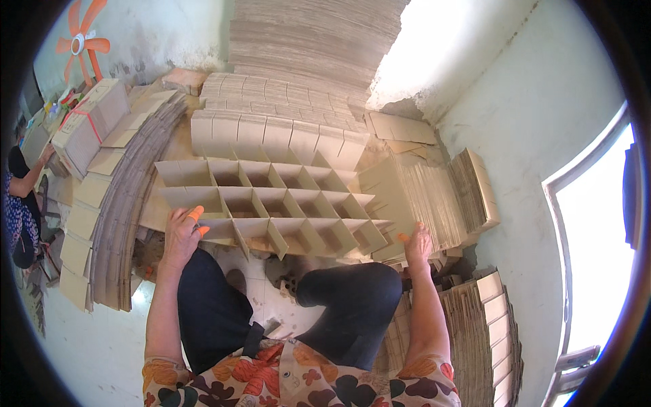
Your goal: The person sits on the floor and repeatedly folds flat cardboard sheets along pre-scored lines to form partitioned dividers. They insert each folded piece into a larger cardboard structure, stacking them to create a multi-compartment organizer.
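Note:
A cardboard divider grid [274, 202] of interlocked strips, with several open cells, lies on the work surface in front of me. My left hand [182, 236], orange covers on its fingertips, is closed at the near left corner of the grid, on the end of the nearest strip. Just beyond the grid's right end is my right hand [418, 245]. Its thumb and forefinger are apart, with orange on the thumb, beside the near edge of a stack of cardboard sheets [434, 197]. Nothing shows between those fingers.
Behind the grid stand rows of slotted cardboard strips [271, 136], with a tall cardboard pile [312, 41] beyond. Long stacks [129, 203] line the left, near a carton [91, 125] and an orange fan [79, 44]. More stacks [468, 332] lie lower right. Another person's arm [30, 176] shows far left.

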A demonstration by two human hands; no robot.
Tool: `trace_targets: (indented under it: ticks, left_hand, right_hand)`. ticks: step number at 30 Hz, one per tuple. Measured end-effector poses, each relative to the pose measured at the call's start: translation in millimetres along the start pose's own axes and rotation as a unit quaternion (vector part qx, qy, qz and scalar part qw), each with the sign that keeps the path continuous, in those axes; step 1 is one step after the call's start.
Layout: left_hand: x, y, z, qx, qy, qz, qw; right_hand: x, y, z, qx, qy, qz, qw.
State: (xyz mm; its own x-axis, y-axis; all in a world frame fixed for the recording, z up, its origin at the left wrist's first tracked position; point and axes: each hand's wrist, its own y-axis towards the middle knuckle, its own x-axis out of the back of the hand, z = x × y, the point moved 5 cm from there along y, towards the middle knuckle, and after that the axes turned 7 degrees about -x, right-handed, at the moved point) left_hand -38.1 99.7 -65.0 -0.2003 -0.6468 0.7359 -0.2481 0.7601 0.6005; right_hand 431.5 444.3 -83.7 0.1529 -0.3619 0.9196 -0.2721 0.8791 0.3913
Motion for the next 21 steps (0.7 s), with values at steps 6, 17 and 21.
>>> trace_targets:
  ticks: [6, 17, 21]
  left_hand:
    - [2, -2, 1, -0.007, 0.022, -0.027, 0.999]
    - [27, -8, 3, 0.034, 0.065, -0.056, 0.996]
    - [38, -20, 15, 0.086, 0.071, -0.029, 0.993]
  right_hand:
    - [7, 5, -9, -0.091, 0.004, -0.016, 0.996]
    - [84, 22, 28, -0.212, 0.198, -0.083, 0.953]
    - [135, 28, 90, -0.114, 0.361, -0.113, 0.918]
